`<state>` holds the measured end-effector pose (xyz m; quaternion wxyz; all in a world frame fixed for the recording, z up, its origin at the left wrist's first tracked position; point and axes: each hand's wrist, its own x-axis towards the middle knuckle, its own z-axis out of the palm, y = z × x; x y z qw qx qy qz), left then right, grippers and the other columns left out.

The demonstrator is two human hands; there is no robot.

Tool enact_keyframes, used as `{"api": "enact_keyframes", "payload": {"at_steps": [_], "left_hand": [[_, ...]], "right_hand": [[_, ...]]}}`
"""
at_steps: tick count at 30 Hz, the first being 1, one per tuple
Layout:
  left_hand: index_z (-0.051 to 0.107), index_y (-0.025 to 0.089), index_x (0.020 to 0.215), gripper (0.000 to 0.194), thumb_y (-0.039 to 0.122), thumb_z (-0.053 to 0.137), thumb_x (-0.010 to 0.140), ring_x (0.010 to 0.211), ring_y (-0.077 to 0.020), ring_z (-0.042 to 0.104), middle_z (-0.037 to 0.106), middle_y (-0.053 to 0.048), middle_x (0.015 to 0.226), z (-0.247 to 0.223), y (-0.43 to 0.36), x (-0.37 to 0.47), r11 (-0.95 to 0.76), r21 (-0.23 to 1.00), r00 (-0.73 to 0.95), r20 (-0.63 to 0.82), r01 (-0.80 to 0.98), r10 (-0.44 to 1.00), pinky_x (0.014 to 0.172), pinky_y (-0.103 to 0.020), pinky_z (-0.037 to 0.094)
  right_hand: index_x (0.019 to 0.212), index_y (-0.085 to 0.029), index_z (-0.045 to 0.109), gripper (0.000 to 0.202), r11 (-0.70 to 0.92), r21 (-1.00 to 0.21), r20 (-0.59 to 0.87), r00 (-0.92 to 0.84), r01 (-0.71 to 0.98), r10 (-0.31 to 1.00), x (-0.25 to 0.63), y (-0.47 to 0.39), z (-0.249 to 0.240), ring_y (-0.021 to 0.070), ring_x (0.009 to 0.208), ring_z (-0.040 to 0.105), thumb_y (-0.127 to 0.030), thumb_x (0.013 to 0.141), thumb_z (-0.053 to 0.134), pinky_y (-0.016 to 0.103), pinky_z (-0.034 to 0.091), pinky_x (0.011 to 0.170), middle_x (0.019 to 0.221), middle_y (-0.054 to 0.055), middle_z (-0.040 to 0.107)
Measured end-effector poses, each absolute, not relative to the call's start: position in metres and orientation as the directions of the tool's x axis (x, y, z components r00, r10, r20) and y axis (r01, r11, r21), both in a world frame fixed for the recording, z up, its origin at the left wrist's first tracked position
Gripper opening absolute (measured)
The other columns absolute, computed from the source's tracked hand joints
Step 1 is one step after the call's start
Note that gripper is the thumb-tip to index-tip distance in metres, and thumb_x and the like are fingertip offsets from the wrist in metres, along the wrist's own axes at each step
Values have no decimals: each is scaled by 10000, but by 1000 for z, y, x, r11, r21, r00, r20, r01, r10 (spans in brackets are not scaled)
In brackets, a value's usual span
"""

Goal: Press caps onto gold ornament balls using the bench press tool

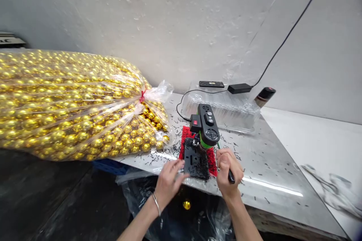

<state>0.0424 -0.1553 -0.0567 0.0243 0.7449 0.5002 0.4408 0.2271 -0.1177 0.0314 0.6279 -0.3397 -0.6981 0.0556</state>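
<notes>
A small black and green bench drill press stands on the metal table, its black base plate strewn with dark shavings. My right hand is closed around the press's lever handle, whose black end sticks out below the fist. At the base plate's left edge, my left hand has its fingers apart and slightly blurred, with nothing in them. Below the table edge a single gold ball shows over clear plastic sheeting. Under the base lies a red mat.
A huge clear bag of gold balls, tied with red string, fills the left. Behind the press, a clear plastic box carries a power adapter with its cord. A dark-capped bottle leans there. Shavings litter the metal table.
</notes>
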Motion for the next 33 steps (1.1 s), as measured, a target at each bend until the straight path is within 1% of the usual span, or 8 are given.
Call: {"api": "enact_keyframes", "payload": {"at_steps": [4, 10, 16, 20, 22, 24, 28, 33], "left_hand": [[635, 151, 1062, 236, 187, 442, 932, 1065, -264, 555, 636, -142, 1097, -20, -87, 12, -148, 499, -71, 393, 854, 917, 955, -456, 416], [588, 150, 589, 166, 27, 682, 650, 734, -255, 589, 538, -33, 593, -10, -31, -9, -104, 561, 2, 179, 821, 984, 831, -462, 418], [627, 131, 1044, 258, 225, 604, 804, 825, -207, 605, 601, -93, 962, -3, -45, -21, -101, 749, -50, 177, 655, 983, 753, -355, 476], [550, 163, 1227, 454, 380, 594, 831, 774, -154, 633, 625, -56, 934, -4, -78, -14, -11, 1000, -63, 12, 23, 998, 697, -290, 521], [574, 179, 1201, 512, 377, 698, 746, 725, -135, 636, 635, -23, 864, -11, -92, 0, 107, 940, 0, -113, -323, 994, 700, -277, 528], [606, 167, 1140, 495, 381, 733, 712, 723, -132, 640, 653, -27, 859, -22, -100, 18, 196, 888, 53, -191, -417, 980, 700, -264, 528], [631, 143, 1082, 466, 432, 709, 724, 790, -166, 640, 688, -61, 911, -46, -98, 50, 240, 952, 86, -227, -188, 970, 659, -256, 513], [627, 154, 1135, 403, 386, 624, 806, 910, -217, 630, 699, -84, 997, -55, -87, 68, -100, 954, 175, 51, 282, 983, 846, -352, 491]], "right_hand": [[627, -203, 403, 280, 760, -498, 839, 13, 419, 543, 227, -118, 32, 138, 641, 485, -103, 889, 386, 291, 357, 582, 646, 2, 464], [645, -203, 396, 269, 762, -493, 839, 0, 420, 543, 227, -119, 31, 136, 656, 479, -76, 882, 380, 288, 361, 591, 643, -4, 442], [663, -200, 392, 263, 764, -485, 842, -11, 426, 540, 226, -120, 32, 126, 665, 474, -38, 870, 379, 278, 356, 589, 655, -3, 449], [658, -203, 382, 266, 762, -489, 842, 4, 424, 539, 225, -119, 32, 128, 663, 475, -42, 870, 377, 279, 357, 589, 652, -3, 449], [657, -203, 385, 265, 761, -490, 844, 10, 425, 537, 225, -119, 32, 130, 657, 472, -50, 873, 376, 282, 357, 587, 655, -1, 453], [662, -203, 394, 260, 765, -484, 848, 11, 425, 530, 225, -118, 32, 132, 653, 473, -55, 874, 375, 284, 356, 584, 652, -1, 454], [678, -203, 403, 248, 764, -485, 841, -12, 426, 540, 226, -119, 34, 137, 671, 488, -56, 876, 373, 289, 366, 597, 656, 0, 454], [666, -207, 381, 258, 745, -499, 824, -23, 442, 566, 227, -121, 33, 139, 686, 492, -59, 877, 371, 286, 376, 603, 659, 1, 448]]}}
